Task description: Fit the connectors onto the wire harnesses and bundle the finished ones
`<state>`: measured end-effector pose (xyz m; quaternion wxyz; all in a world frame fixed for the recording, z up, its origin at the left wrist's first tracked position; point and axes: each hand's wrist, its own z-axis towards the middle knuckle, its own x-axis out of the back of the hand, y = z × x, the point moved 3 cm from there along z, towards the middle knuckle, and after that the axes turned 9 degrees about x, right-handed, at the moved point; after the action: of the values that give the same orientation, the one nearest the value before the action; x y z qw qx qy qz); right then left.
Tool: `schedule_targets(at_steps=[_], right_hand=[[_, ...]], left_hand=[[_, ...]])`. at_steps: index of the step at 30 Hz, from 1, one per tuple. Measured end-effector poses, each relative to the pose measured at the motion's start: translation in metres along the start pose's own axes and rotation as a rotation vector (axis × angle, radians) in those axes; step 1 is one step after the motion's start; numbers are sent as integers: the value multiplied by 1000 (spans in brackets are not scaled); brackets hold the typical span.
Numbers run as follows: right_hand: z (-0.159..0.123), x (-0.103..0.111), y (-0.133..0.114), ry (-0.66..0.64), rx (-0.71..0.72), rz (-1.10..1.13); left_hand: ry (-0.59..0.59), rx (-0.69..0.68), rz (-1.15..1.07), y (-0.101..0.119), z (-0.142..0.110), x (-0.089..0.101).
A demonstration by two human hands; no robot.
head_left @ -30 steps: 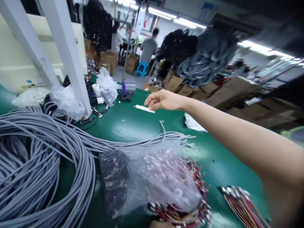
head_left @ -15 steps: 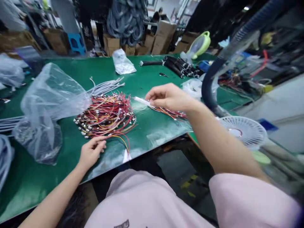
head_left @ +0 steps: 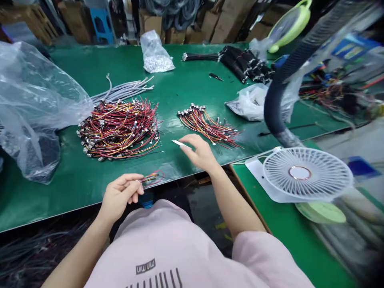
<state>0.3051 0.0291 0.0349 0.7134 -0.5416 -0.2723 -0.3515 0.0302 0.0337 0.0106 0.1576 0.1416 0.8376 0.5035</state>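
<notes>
My left hand [head_left: 123, 196] is closed at the table's front edge, its fingertips pinching a wire harness [head_left: 152, 176] with red, yellow and black leads pointing right. Most of that harness is hidden in the fingers. To its right, my right hand [head_left: 199, 151] grips a slim white pointed tool [head_left: 177, 142] between thumb and fingers, tip facing left. Above my left hand lies a large heap of wire harnesses [head_left: 123, 128] with connectors along its left side. A smaller fanned group of harnesses [head_left: 207, 124] rests just beyond my right hand.
A clear plastic bag [head_left: 39, 92] and grey cables [head_left: 123, 90] border the heap. Farther back are a bag of small parts [head_left: 156, 54], black cable bundles [head_left: 240, 62] and a white bag [head_left: 250, 102]. A flexible black duct [head_left: 274, 100] and white fan [head_left: 306, 174] stand at right.
My left hand has drawn a harness from the heap's lower edge toward my body. My right hand, still holding the white tool, has come back from above the smaller group. The view has tilted down.
</notes>
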Motion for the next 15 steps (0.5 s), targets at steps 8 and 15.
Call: schedule_targets(at_steps=[8,15], right_hand=[[-27,-25,-57,-523,258,804],[-28,14,-20,-380,35,707]], left_hand=[[-294,97,223,28,10,-49],[-221,132,-29,14,31,-34]])
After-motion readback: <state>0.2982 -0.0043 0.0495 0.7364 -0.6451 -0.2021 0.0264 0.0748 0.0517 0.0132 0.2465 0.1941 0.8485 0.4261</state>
